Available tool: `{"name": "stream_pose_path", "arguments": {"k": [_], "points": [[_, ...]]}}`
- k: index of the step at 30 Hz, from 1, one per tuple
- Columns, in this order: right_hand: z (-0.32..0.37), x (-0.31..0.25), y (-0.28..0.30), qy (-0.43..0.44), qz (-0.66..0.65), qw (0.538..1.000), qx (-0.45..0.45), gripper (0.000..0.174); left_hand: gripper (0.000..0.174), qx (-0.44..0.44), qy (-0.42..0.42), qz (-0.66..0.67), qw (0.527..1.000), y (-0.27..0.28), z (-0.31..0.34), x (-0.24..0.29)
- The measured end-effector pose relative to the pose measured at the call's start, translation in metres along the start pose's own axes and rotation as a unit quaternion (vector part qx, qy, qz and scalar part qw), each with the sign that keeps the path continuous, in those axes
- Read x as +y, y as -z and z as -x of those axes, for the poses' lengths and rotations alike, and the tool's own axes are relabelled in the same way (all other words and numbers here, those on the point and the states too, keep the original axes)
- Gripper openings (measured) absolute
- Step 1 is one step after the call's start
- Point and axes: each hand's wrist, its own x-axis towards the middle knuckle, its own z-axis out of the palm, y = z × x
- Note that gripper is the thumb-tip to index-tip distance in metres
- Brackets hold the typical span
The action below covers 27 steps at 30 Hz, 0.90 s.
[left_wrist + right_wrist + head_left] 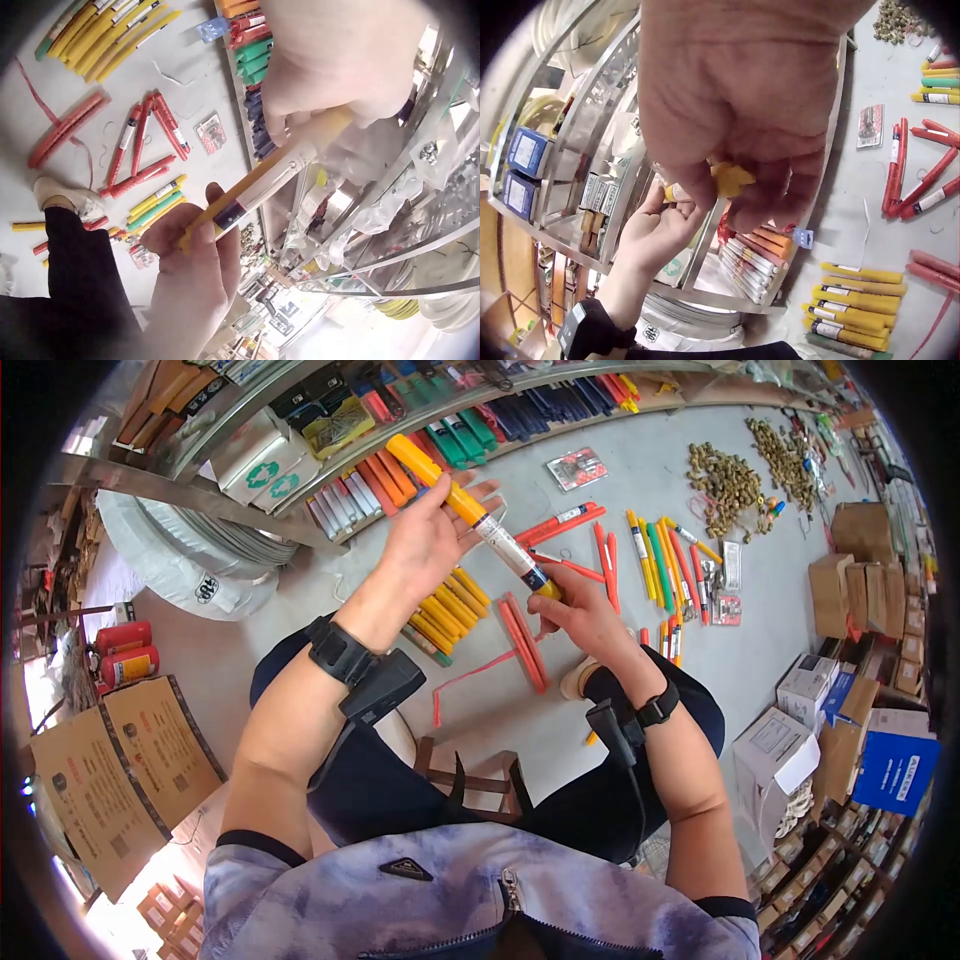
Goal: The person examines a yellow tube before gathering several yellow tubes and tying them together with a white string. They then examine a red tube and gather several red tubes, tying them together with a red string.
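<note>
**Yellow pack (468,506) at 12 o'clock, slung between left hand (422,545) and right hand (588,618)**

Slanted from 11 o'clock at its upper end to between 1 and 2 o'clock at its lower, with a white and dark-blue label (512,552) along the lower half. Laid across the left hand at 11 o'clock: palm up, fingers loosely extended behind the pack, thumb apart from them against its side. Clamped near the lower end by the right hand at 2 o'clock, thumb and curled fingers together on it.

Beneath, on the grey floor (760,595): at 11 o'clock, a row of yellow sticks (440,615); near the dial's centre, a red pair (521,645) touching a thin red strip (465,678); at 1 o'clock, scattered red sticks (609,570); at 2 o'clock, mixed-colour sticks (664,565) and, farther out, heaped brass-coloured fittings (722,478). At 10 o'clock, a white-wrapped coil (175,550).
</note>
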Motion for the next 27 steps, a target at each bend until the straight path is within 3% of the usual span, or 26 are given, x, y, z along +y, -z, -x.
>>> {"name": "stream_pose_path", "arguments": {"k": [2,4,8,10,13,20,22,27], "points": [[-0.002,0.006,0.002,0.015,0.027,0.999,0.015,0.032,0.036,-0.004,0.001,-0.003,1.0,0.001,0.0,0.001],[-0.005,0.013,0.002,0.12,0.168,0.974,0.092,0.034,0.036,-0.007,0.0,-0.006,1.0,0.002,0.0,0.002],[-0.001,0.005,0.0,0.138,0.22,0.957,0.126,0.029,0.036,0.003,-0.006,0.021,1.0,0.005,-0.004,0.002],[-0.002,0.002,-0.001,0.066,0.075,0.991,0.089,0.03,0.036,0.003,-0.011,0.027,1.0,0.004,-0.004,0.003],[-0.001,-0.004,-0.001,0.036,-0.019,0.995,0.086,0.03,0.036,0.004,-0.019,0.035,0.999,0.003,-0.004,0.005],[-0.009,0.001,0.007,0.127,0.01,0.981,0.147,0.028,0.038,0.017,-0.024,0.041,0.999,0.008,-0.005,0.006],[-0.007,-0.013,0.014,0.063,-0.08,0.979,0.176,0.026,0.039,0.024,-0.023,0.045,0.998,0.009,-0.005,0.007],[-0.01,-0.023,0.049,0.092,-0.243,0.936,0.238,0.023,0.044,0.058,-0.009,0.112,0.992,0.008,0.003,0.005]]}}
